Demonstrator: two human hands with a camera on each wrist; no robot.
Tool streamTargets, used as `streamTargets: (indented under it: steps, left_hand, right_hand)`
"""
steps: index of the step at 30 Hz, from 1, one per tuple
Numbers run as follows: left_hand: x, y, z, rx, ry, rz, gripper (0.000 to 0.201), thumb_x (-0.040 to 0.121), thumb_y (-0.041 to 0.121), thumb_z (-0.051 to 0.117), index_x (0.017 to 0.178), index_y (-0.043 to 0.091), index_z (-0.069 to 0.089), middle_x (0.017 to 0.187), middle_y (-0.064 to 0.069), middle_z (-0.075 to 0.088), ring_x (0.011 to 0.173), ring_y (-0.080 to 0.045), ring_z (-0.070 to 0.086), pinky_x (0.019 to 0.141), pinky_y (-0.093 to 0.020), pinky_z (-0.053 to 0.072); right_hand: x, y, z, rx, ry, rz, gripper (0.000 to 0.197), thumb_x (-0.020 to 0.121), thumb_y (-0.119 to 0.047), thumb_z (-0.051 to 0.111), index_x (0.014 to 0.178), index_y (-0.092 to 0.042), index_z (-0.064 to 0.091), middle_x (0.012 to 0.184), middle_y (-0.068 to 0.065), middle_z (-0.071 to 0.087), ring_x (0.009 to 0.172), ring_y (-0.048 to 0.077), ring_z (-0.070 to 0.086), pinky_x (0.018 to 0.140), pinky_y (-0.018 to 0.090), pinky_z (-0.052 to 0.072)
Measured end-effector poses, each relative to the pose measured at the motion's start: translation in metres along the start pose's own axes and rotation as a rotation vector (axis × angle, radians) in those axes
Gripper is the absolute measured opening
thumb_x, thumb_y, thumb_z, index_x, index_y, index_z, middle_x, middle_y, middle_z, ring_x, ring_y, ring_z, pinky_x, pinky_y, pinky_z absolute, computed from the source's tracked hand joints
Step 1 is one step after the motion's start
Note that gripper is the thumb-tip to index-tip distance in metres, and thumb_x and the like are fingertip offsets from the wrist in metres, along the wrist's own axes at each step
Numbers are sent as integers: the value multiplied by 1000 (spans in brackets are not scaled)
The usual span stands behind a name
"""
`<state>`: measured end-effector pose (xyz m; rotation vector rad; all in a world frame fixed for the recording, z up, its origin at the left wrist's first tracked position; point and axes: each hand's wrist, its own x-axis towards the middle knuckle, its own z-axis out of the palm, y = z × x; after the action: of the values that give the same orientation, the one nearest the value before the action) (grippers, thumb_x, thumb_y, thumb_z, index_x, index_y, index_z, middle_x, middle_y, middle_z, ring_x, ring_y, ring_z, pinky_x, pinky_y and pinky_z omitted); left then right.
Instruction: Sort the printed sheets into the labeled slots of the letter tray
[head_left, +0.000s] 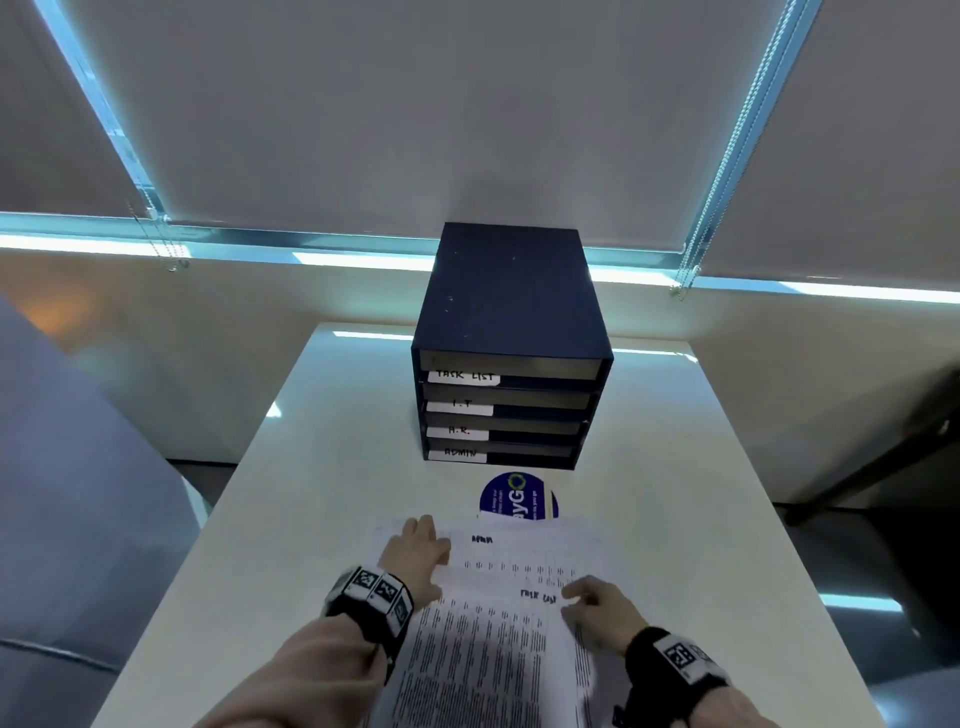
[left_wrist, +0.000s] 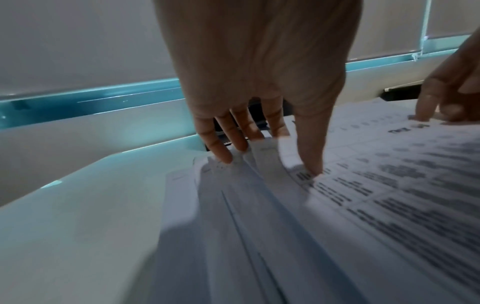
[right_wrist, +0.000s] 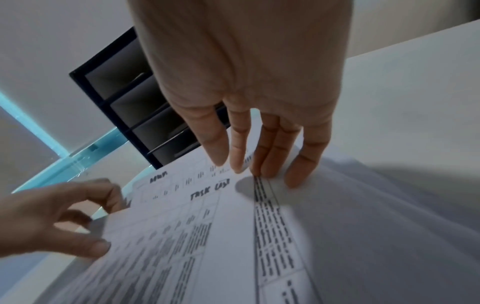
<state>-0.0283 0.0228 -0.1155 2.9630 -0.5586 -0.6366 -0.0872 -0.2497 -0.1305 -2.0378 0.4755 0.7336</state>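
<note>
A dark blue letter tray (head_left: 511, 317) stands at the back of the white table (head_left: 322, 457). Its slots, top to bottom, are labeled TASK LIST, I.T, H.R. and ADMIN; in the right wrist view the letter tray (right_wrist: 122, 98) shows thin sheets in some slots. Several printed sheets lie fanned near the front edge: one headed TASK LIST (head_left: 493, 644) on top, one headed ADMIN (head_left: 519, 558) under it. My left hand (head_left: 428, 540) presses straight fingers (left_wrist: 223, 152) on the fan's left edge. My right hand (head_left: 587, 597) presses fingertips (right_wrist: 296, 176) on the TASK LIST sheet (right_wrist: 207, 236), beside its heading.
A round blue sticker (head_left: 517, 496) lies on the table between the sheets and the tray, partly covered by paper. A grey upholstered seat (head_left: 78, 467) is at the left, a dark frame (head_left: 904, 452) at the right. Drawn roller blinds (head_left: 467, 114) hang behind the table.
</note>
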Motion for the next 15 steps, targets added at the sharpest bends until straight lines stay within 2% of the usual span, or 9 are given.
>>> streamTargets:
  steps: [3, 5, 6, 7, 8, 9, 11, 13, 15]
  left_hand:
    - [-9, 3, -6, -237, 68, -39, 14, 73, 24, 64, 85, 24, 57, 110, 0, 46, 105, -20, 45, 85, -32, 46]
    - [-19, 4, -23, -715, 98, -102, 11, 70, 22, 67, 72, 23, 56, 97, -4, 58, 92, -21, 55, 86, -36, 49]
    - [-26, 6, -33, -988, 122, -104, 11, 72, 19, 69, 75, 18, 59, 93, -9, 62, 88, -22, 57, 86, -38, 48]
    - [-31, 7, -43, -1231, 130, -102, 16, 76, 15, 71, 89, 12, 62, 99, -14, 63, 94, -25, 58, 88, -39, 46]
    - [-36, 9, -54, -1376, 140, -127, 30, 82, 14, 69, 110, 8, 60, 114, -16, 59, 110, -28, 55, 95, -40, 43]
    - [-37, 9, -62, -1457, 161, -170, 48, 87, 16, 66, 131, 8, 48, 130, -15, 50, 126, -28, 46, 103, -39, 36]
    - [-34, 6, -76, -1574, 203, -205, 69, 90, 23, 63, 146, 6, 27, 143, -14, 38, 134, -28, 40, 102, -31, 33]
    - [-27, 0, -83, -1681, 210, -182, 65, 88, 32, 65, 139, 1, 39, 136, -21, 50, 110, -24, 63, 94, -29, 46]
    - [-25, -1, -92, -1738, 269, -186, 29, 98, 17, 49, 118, -2, 53, 100, -18, 70, 71, -12, 71, 65, -23, 56]
  right_hand:
    - [-10, 1, -7, 71, 69, -7, 37, 77, -10, 67, 113, -11, 56, 78, 5, 54, 61, 16, 52, 57, 23, 42]
    - [-16, -3, -13, 188, 137, -24, 58, 64, -13, 74, 118, -10, 54, 87, 6, 48, 67, 18, 48, 58, 25, 40]
    - [-21, -5, -15, 282, 150, -33, 64, 60, -12, 74, 119, -9, 52, 92, 8, 46, 69, 18, 47, 57, 24, 39]
    - [-24, -7, -16, 390, 123, -48, 65, 59, -8, 75, 120, -8, 50, 97, 9, 45, 71, 19, 48, 55, 23, 40]
    - [-28, -11, -16, 501, 47, -65, 68, 61, -2, 77, 122, -6, 47, 101, 9, 47, 73, 20, 49, 55, 23, 43]
    - [-30, -12, -15, 591, -30, -76, 73, 65, 1, 80, 127, -5, 44, 108, 9, 49, 75, 20, 53, 57, 24, 46]
    - [-31, -16, -12, 663, -146, -63, 89, 64, -15, 88, 138, -7, 40, 125, 9, 54, 89, 23, 62, 70, 33, 51]
    - [-27, -17, -8, 701, -199, -68, 99, 57, -23, 93, 139, -4, 41, 134, 12, 57, 114, 28, 61, 92, 40, 50]
    - [-32, -25, -7, 725, -239, -85, 84, 69, -13, 85, 139, 1, 41, 135, 16, 57, 120, 29, 59, 103, 43, 46]
